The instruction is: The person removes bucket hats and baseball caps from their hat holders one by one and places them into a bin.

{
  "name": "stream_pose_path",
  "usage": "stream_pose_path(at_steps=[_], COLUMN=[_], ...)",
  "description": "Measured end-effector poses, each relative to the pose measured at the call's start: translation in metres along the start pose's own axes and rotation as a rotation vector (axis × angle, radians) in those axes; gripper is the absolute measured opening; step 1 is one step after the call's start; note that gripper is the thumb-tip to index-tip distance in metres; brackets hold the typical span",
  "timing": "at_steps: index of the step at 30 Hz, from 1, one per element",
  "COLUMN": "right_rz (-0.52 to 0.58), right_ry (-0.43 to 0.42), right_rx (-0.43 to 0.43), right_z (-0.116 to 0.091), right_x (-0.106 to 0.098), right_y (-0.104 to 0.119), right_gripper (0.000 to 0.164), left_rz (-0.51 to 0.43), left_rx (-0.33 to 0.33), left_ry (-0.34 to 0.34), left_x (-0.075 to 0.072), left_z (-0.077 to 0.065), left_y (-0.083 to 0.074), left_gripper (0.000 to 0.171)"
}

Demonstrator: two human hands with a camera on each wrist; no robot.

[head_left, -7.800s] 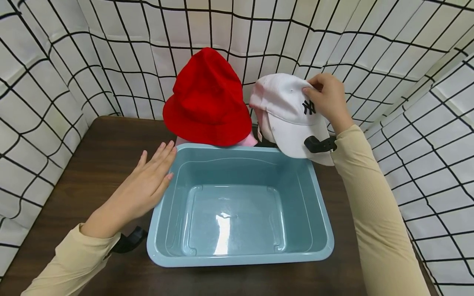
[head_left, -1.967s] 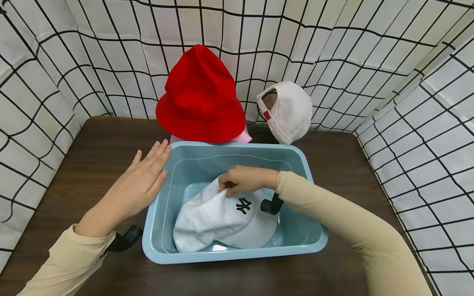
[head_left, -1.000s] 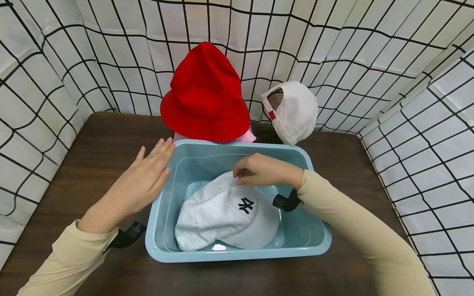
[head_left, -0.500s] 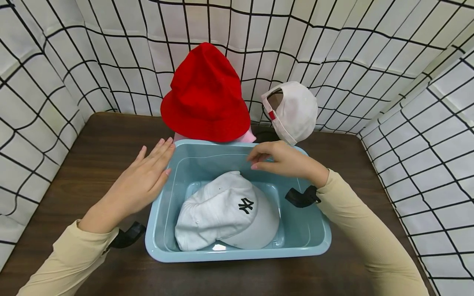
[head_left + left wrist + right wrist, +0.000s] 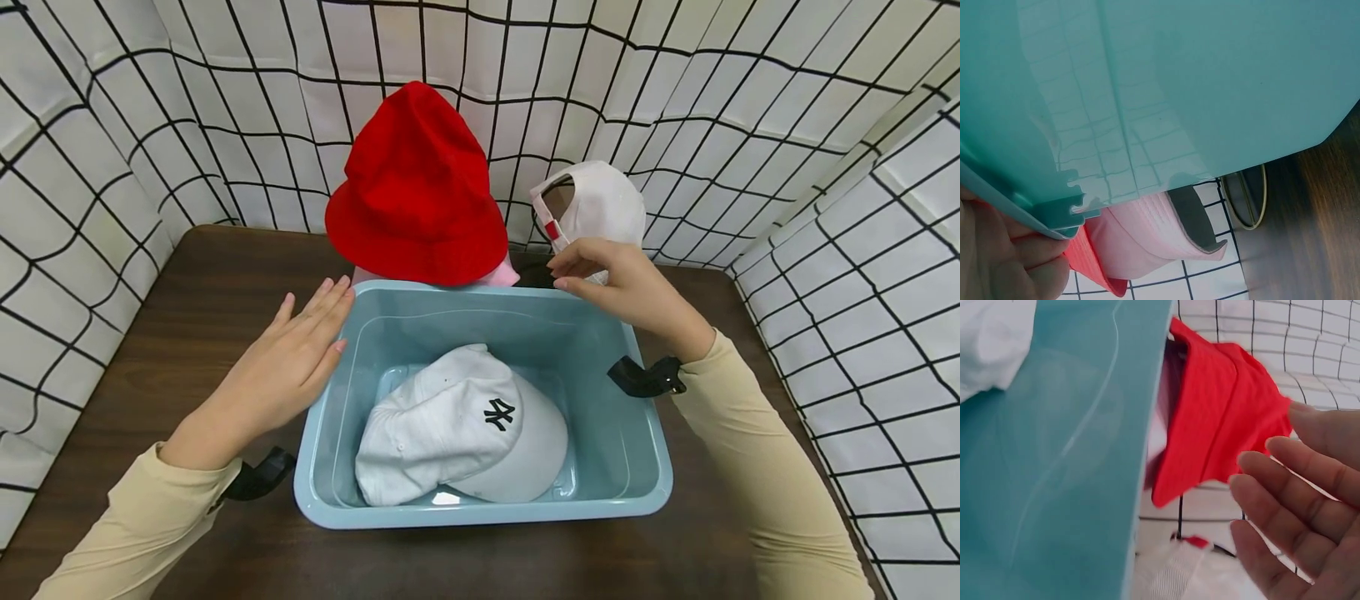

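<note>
A white baseball cap (image 5: pixel 442 433) with a black NY emblem lies on its side in the light blue plastic tub (image 5: pixel 487 520), brim toward the right. My left hand (image 5: pixel 281 371) lies along the tub's left rim with straight fingers; its fingertips show at the rim in the left wrist view. Over the back right corner, my right hand (image 5: pixel 626 287) has loosely bent fingers and holds nothing. It overlaps the lower part of a pale pinkish-white cap (image 5: pixel 603 200), whose back opening and small red tag face forward. Spread fingers (image 5: pixel 1272 512) show in the right wrist view.
A red bucket hat (image 5: pixel 418 196) stands behind the tub, stacked over a pink hat (image 5: pixel 1138 234) whose edge peeks out below. White cloth (image 5: pixel 247 108) with a black grid walls the back and sides. Dark wooden tabletop (image 5: pixel 217 308) surrounds the tub.
The white NY cap went from behind the tub into it, carried by my right hand. That hand has since let go and moved back and right toward the pale cap. My left hand stayed.
</note>
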State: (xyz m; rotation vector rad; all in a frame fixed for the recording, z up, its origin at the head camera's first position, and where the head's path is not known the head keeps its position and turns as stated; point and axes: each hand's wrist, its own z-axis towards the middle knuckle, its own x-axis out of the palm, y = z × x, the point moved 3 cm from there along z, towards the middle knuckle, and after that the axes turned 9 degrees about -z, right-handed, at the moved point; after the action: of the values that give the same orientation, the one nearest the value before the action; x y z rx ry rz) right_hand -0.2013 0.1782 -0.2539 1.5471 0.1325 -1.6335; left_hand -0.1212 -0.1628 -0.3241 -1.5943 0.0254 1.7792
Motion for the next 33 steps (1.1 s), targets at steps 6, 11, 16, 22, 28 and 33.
stream_pose_path(at_steps=[6, 11, 16, 22, 28, 33], right_rz=[-0.089, -0.137, -0.134, -0.136, -0.142, -0.134], right_ry=[-0.129, -0.217, -0.333, -0.440, -0.476, -0.464], right_rx=[0.027, 0.077, 0.117, 0.156, 0.237, 0.307], right_z=[-0.001, -0.001, -0.002, -0.002, -0.002, -0.001], right_x=[-0.014, -0.025, -0.035, -0.044, -0.048, -0.049], right_y=[-0.014, -0.026, -0.035, -0.049, -0.065, -0.074], right_gripper=[0.017, 0.017, 0.015, 0.015, 0.017, 0.020], left_rz=[0.000, 0.000, -0.005, -0.033, -0.042, -0.037], left_rx=[-0.005, -0.003, -0.003, 0.001, 0.002, 0.006], left_ry=[0.003, 0.002, 0.004, 0.004, 0.006, 0.011], left_x=[0.000, 0.000, 0.001, 0.001, 0.002, 0.001], left_z=[0.000, 0.001, 0.000, 0.001, 0.000, -0.001], left_y=[-0.001, -0.001, 0.000, 0.000, 0.000, 0.001], left_gripper=[0.059, 0.060, 0.060, 0.060, 0.060, 0.061])
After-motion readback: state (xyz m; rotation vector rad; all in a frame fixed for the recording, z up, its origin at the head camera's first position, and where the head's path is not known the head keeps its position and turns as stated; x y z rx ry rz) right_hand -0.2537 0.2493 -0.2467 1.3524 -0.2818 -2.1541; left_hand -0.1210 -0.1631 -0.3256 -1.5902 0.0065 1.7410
